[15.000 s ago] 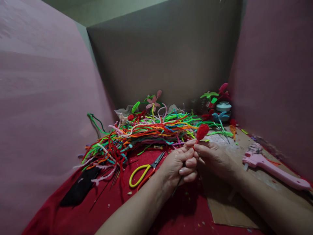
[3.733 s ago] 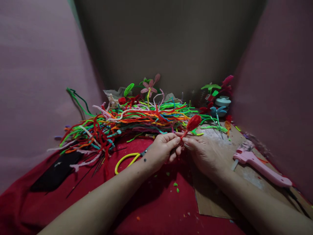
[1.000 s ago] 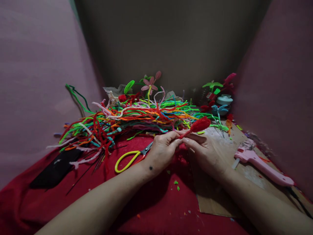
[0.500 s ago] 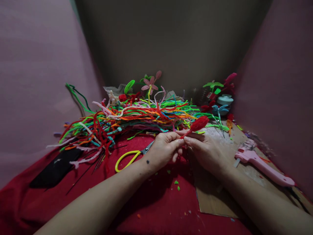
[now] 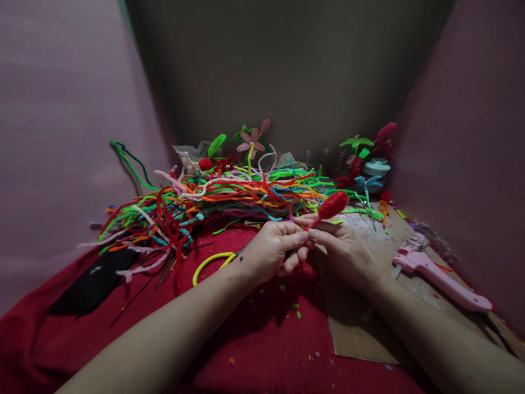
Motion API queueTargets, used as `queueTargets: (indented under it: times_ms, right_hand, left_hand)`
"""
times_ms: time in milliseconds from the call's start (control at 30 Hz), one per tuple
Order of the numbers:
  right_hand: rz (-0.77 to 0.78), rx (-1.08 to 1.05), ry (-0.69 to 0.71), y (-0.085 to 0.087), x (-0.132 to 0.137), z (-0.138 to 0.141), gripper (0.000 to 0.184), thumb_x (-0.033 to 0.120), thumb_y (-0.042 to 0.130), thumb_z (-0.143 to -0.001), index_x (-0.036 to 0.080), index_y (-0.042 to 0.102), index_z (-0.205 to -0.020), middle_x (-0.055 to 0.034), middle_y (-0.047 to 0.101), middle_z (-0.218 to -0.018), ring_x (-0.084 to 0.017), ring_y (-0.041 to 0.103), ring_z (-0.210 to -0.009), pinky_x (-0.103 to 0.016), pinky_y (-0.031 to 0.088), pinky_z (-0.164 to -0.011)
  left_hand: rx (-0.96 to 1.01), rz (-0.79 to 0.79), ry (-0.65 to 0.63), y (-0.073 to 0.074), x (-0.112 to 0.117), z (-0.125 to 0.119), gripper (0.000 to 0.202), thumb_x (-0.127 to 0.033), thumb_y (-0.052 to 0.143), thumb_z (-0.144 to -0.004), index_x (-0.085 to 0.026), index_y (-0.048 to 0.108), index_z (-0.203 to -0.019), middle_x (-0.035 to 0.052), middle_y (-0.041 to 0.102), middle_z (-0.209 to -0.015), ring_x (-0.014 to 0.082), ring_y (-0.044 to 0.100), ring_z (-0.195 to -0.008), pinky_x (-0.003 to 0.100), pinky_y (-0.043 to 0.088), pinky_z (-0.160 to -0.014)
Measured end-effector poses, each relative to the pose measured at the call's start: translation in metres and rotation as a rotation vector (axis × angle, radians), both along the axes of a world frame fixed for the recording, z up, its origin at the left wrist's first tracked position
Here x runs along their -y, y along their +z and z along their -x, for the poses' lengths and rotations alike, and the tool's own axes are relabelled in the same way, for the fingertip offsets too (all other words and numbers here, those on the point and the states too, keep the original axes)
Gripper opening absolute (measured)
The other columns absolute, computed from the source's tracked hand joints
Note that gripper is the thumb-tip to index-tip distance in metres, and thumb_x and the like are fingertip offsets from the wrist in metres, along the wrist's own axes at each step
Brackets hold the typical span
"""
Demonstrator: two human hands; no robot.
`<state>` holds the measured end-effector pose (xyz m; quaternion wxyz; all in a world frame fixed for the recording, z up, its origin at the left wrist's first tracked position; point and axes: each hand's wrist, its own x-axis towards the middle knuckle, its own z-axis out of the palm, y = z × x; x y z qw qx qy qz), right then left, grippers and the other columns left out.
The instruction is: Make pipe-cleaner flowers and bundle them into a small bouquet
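A red fuzzy pipe-cleaner petal (image 5: 333,206), rounded and loop-like with a thin twisted stem, points up and right between my hands. My left hand (image 5: 279,249) pinches the stem's lower end between thumb and fingers. Thumb to thumb with it, my right hand (image 5: 342,246) grips the same stem, its fingers behind the petal. The stem's tip is hidden by the fingers. Yellow-handled scissors (image 5: 205,266) lie beside my left wrist, their blades covered by the hand.
A big heap of coloured pipe cleaners (image 5: 246,191) spreads behind my hands. On the right, a pink glue gun (image 5: 438,273) rests on a cardboard sheet (image 5: 361,342). A black flat object (image 5: 94,282) lies left on the red cloth (image 5: 262,350). Finished pipe-cleaner flowers (image 5: 251,143) stand at the back.
The red petal has turned slightly between my fingers and its head sits a little higher. My left wrist has shifted a bit, covering more of the scissors.
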<state>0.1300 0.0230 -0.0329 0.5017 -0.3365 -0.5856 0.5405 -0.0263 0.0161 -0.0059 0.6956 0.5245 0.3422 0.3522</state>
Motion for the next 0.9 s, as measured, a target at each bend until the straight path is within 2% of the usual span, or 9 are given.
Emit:
queueTargets:
  times_ms: [100,367,567,733,900]
  right_hand:
    - [0.011,-0.048,0.064,-0.0030,-0.0019,-0.0013,0.027,0.027,0.059,-0.078,0.024,0.069,-0.104,-0.0050,0.069,-0.102,-0.023,0.058,-0.103,-0.039,0.045,-0.088]
    - [-0.047,0.003,0.067,-0.0023,-0.0020,-0.0038,0.025,0.026,0.058,-0.081,0.026,0.069,-0.103,-0.0030,0.069,-0.102,-0.021,0.059,-0.102,-0.036,0.045,-0.089]
    - [-0.113,0.077,0.007,-0.0006,-0.0008,-0.0046,0.024,0.030,0.060,-0.080,0.026,0.070,-0.102,-0.0011,0.070,-0.091,-0.018,0.061,-0.087,-0.033,0.046,-0.082]
    - [-0.076,0.003,-0.030,-0.0063,-0.0009,-0.0054,0.025,0.030,0.063,-0.078,0.027,0.070,-0.102,-0.0016,0.070,-0.090,-0.018,0.061,-0.083,-0.034,0.045,-0.082]
    - [0.022,-0.137,0.022,0.0023,0.0035,-0.0006,0.022,0.026,0.063,-0.077,0.024,0.071,-0.097,-0.0009,0.067,-0.078,-0.018,0.062,-0.081,-0.036,0.045,-0.084]
  left_hand:
    - [0.038,0.027,-0.029,-0.0013,-0.0023,0.0008,0.026,-0.031,0.057,-0.079,-0.011,0.055,-0.061,-0.0051,0.050,-0.041,0.0018,0.033,-0.026,0.016,0.020,-0.029]
    - [0.056,0.048,-0.080,-0.0039,-0.0054,0.0022,0.026,-0.033,0.058,-0.079,-0.010,0.059,-0.068,-0.0034,0.054,-0.049,0.0012,0.035,-0.029,0.017,0.020,-0.031]
    - [0.073,0.010,-0.053,0.0016,-0.0039,0.0022,0.026,-0.028,0.059,-0.079,-0.010,0.055,-0.061,-0.0041,0.053,-0.047,-0.0005,0.034,-0.028,0.015,0.021,-0.033]
    - [0.158,0.079,-0.101,0.0004,-0.0026,0.0025,0.027,-0.028,0.055,-0.082,-0.010,0.056,-0.063,-0.0035,0.053,-0.046,0.0005,0.035,-0.028,0.014,0.029,-0.032]
    - [0.290,0.122,-0.161,-0.0031,-0.0025,0.0001,0.021,-0.027,0.056,-0.081,-0.009,0.059,-0.072,-0.0050,0.051,-0.046,0.0024,0.033,-0.026,0.018,0.040,-0.031]
